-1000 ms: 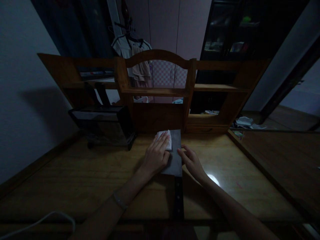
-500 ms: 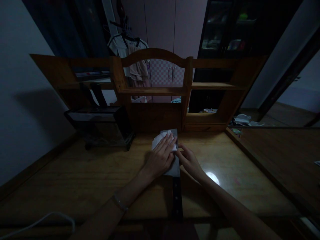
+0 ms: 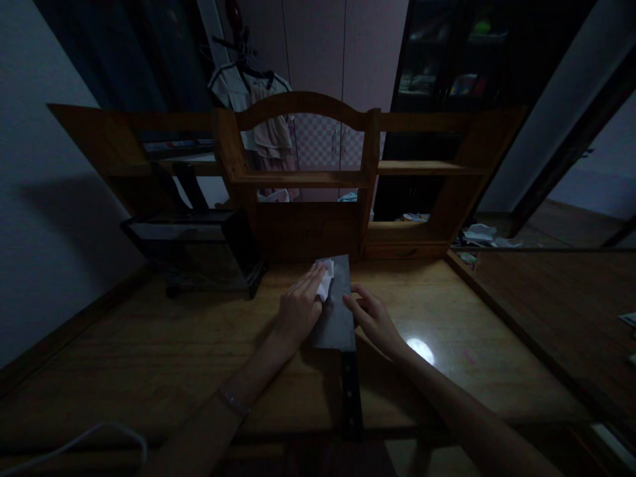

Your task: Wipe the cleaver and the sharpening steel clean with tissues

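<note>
Big knife (image 3: 340,319) on a wooden table (image 3: 223,351)
The left hand (image 3: 300,308) holds a white tissue (image 3: 326,281) against the knife's side; the right hand (image 3: 373,318) pinches its right edge, maybe so it won't slide.

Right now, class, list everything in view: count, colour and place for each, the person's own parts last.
cleaver: one, grey with black handle, desk centre
wipe: one, white, on the cleaver
desk: one, yellow-brown, beneath
shelf unit: one, brown, desk's back
holder: one, black, desk's left back
upright handles: two, black, above the holder
cable: one, white, near left
heap: one, white, right of the shelf unit
clothes: several, pale, hanging back left
coat stand: one, dark, back left
curtain: one, dark blue, back left
wardrobe: one, pinkish, back centre
cabinet: one, black, back right
bracelet: one, pale, left wrist
left grip: one, bare, on the wipe
right grip: one, bare, at the cleaver's right edge
</note>
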{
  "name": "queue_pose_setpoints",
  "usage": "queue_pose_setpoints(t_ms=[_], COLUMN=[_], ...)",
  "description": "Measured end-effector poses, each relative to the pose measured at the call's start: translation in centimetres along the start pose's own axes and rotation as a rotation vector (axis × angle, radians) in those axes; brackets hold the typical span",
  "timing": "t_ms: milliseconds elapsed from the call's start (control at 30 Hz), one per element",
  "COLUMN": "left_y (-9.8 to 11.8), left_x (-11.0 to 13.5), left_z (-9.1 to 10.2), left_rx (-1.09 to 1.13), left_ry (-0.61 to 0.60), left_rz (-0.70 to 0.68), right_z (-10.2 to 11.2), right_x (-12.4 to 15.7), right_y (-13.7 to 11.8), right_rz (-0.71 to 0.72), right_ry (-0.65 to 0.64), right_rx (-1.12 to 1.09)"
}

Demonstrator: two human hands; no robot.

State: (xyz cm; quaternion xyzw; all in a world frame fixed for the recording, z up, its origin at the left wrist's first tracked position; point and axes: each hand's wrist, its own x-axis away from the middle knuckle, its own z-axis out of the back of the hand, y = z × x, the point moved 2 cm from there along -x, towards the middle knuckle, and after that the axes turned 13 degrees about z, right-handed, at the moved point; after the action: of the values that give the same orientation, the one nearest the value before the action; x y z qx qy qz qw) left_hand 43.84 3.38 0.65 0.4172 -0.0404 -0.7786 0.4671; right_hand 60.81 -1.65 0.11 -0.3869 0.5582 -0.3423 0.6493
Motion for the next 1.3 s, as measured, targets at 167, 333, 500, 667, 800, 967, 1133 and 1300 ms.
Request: queue_pose_setpoints(t_ms=[167, 333, 500, 667, 800, 967, 1133, 1300], left_y=[-1.0, 1.4, 2.7, 2.4, 2.3, 1.8, 1.0, 0.2], left_x=[-0.6, -0.8, -0.1, 0.1, 0.0, 0.0, -0.2, -0.5], left_z=[1.3, 2.8, 1.0, 0.5, 0.7, 0.4, 0.2, 0.3], left_rx=[0.107, 0.084, -0.013, 0.022, 0.062, 0.090, 0.064, 0.048], left_ry=[0.176, 0.140, -0.154, -0.197, -0.187, -0.171, -0.135, -0.059], left_rz=[0.164, -0.006, -0.264, -0.221, -0.173, -0.141, -0.101, -0.057], right_z=[-0.1, -0.3, -0.9, -1.2, -1.2, -1.2, -1.0, -0.9], right_x=[-0.1, 0.0, 0.4, 0.6, 0.5, 0.5, 0.4, 0.3], right_y=[-0.6, -0.6, 0.2, 0.5, 0.6, 1.1, 1.1, 0.9], right_rz=[-0.017, -0.003, 0.027, 0.049, 0.059, 0.052, 0.003, -0.009], right_ry=[0.020, 0.011, -0.043, -0.067, -0.059, -0.047, -0.007, 0.023], right_rx=[-0.024, -0.013, 0.037, 0.104, 0.069, 0.023, -0.048, -0.130])
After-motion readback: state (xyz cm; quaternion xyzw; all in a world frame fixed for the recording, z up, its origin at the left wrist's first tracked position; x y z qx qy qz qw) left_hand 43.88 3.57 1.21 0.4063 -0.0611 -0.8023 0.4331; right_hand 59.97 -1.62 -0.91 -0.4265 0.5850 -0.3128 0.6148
